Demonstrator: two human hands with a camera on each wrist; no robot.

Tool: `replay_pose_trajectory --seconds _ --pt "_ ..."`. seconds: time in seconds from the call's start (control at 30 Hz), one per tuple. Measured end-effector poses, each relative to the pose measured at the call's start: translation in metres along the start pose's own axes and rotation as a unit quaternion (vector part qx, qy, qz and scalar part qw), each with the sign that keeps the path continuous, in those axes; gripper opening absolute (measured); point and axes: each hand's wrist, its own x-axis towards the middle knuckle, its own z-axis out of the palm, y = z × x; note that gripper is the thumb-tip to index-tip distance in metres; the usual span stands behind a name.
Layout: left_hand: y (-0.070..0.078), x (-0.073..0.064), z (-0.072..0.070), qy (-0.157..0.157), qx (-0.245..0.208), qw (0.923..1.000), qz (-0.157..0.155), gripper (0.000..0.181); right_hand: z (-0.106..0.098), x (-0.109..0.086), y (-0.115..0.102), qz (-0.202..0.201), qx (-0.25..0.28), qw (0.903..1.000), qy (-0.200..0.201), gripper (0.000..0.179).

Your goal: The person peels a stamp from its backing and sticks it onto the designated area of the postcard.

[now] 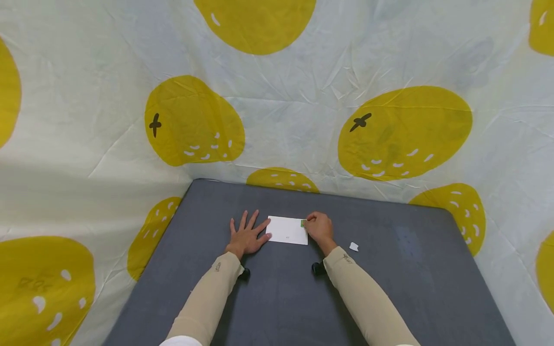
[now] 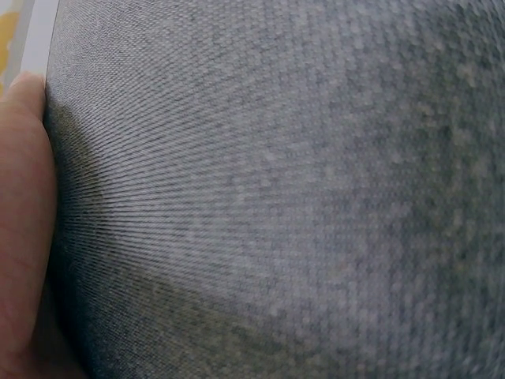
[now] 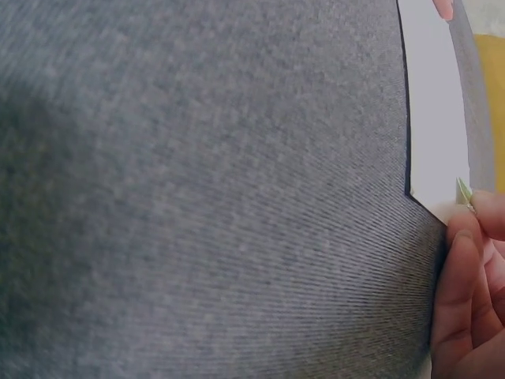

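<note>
A white, envelope-sized card (image 1: pixel 285 230) lies flat on the dark grey tabletop in the head view. My left hand (image 1: pixel 247 236) is spread out palm down at its left side, with thumb and index fingertips on the card's left edge. At the upper right corner of the card is a small green stamp (image 1: pixel 303 223). My right hand (image 1: pixel 320 228) pinches that stamp between thumb and finger. In the right wrist view the stamp (image 3: pixel 464 191) stands tilted up from the card's surface, its rest hidden by the fingertips. The left wrist view catches the left thumb (image 2: pixel 28 99) against the card's edge.
A small torn scrap of white paper (image 1: pixel 354 246) lies on the table to the right of the right wrist. The grey table (image 1: pixel 277 298) reaches back to a hanging white cloth (image 1: pixel 285 125) with yellow fruit prints. Dark wrist cameras sit under both sleeves.
</note>
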Motion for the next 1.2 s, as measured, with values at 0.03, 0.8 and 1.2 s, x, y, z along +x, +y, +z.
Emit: replay_pose_trajectory --seconds 0.03,0.8,1.2 --pt "-0.002 0.002 0.002 -0.004 -0.001 1.0 -0.002 0.066 0.0 0.0 -0.001 0.001 -0.004 1.0 -0.001 0.013" --pt "0.0 0.004 0.002 -0.002 -0.006 1.0 0.002 0.066 -0.003 0.001 -0.008 0.018 -0.051 0.9985 0.011 0.012" --pt "-0.003 0.005 0.008 -0.006 0.0 1.0 -0.002 0.067 -0.005 0.004 -0.011 0.032 -0.072 0.9965 -0.026 0.025"
